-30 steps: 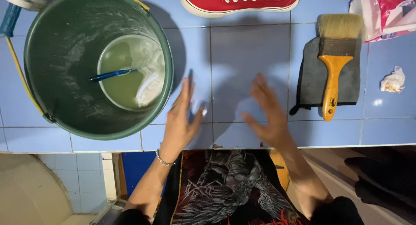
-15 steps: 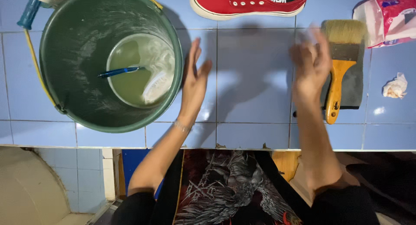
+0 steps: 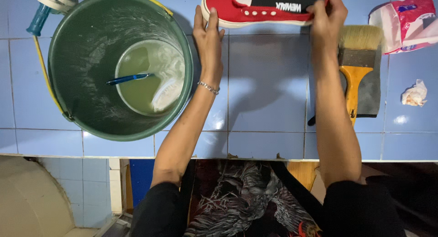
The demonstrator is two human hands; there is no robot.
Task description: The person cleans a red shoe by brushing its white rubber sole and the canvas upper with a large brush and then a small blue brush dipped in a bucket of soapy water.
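Observation:
A red canvas shoe (image 3: 260,6) with a white sole lies on its side at the far edge of the blue tiled counter (image 3: 264,82). My left hand (image 3: 207,34) presses against its toe end, fingers up along the sole. My right hand (image 3: 325,18) grips the heel end, fingers curled over the shoe's edge. Both arms stretch forward across the counter.
A green bucket (image 3: 82,114) at the left holds murky soapy water and a blue-handled brush (image 3: 130,77). A wide paintbrush (image 3: 356,68) with a yellow wooden handle lies on a grey cloth (image 3: 374,91) at the right. A pink packet (image 3: 406,22) and a crumpled tissue (image 3: 414,93) lie beyond.
Both hands have moved from the near middle of the counter out to the far edge and taken hold of the two ends of the red shoe.

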